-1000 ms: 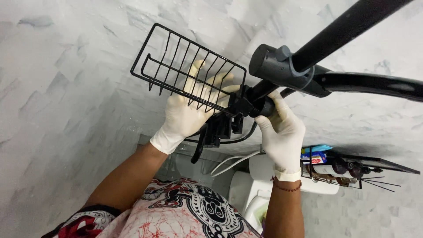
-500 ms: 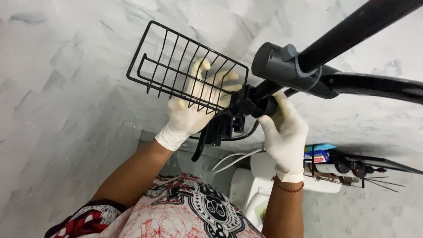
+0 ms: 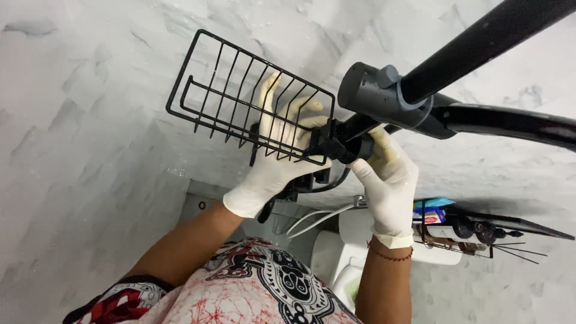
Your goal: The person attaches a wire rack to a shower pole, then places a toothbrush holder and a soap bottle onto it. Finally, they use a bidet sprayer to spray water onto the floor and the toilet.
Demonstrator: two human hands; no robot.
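A black wire basket (image 3: 240,99) sits at the upper centre, fixed by a black clamp (image 3: 336,144) to a black pole (image 3: 480,36) that runs to the top right. My left hand (image 3: 276,162), in a white glove, is pressed against the underside of the basket with fingers spread behind the wires. My right hand (image 3: 387,174), also gloved, grips the round clamp knob just right of the basket. A dark grey bracket (image 3: 378,96) joins the pole to a second black bar (image 3: 510,120).
Grey marbled wall tiles (image 3: 90,150) surround the scene. Lower down stand a white toilet (image 3: 336,264) and white hoses (image 3: 312,219). A black wire shelf (image 3: 474,234) with bottles hangs at the lower right.
The basket and both hands have shifted slightly up and left in view. My grip on the basket and the clamp is unchanged.
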